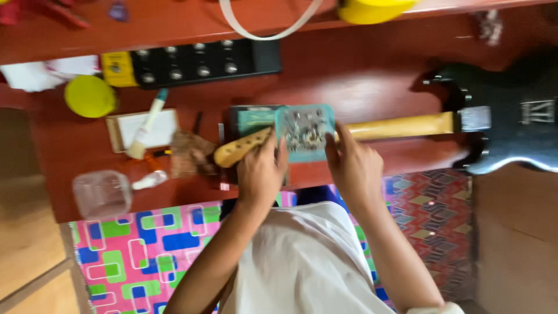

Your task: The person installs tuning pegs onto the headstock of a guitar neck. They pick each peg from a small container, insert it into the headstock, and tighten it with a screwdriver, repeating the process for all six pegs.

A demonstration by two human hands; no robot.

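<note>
Both hands hold a teal pack (304, 132) of small metal parts over the guitar neck (395, 126): left hand (261, 172) pinching its 9 o'clock edge, right hand (350, 164) its 3 o'clock edge. Dark guitar body (511, 125) at 3 o'clock on red table (360, 70). At 9 o'clock: paintbrush (147, 125) on notepad, yellow lid (90, 96), clear cup (103, 193). Black pedalboard (200, 63) at 11 o'clock. Pic blurry.

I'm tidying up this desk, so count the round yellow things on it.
2. One round yellow-green lid lies at the table's left, beside the black pedal board. One yellow round container sits at the top edge, cut off by the frame. Others may be hidden.
</note>
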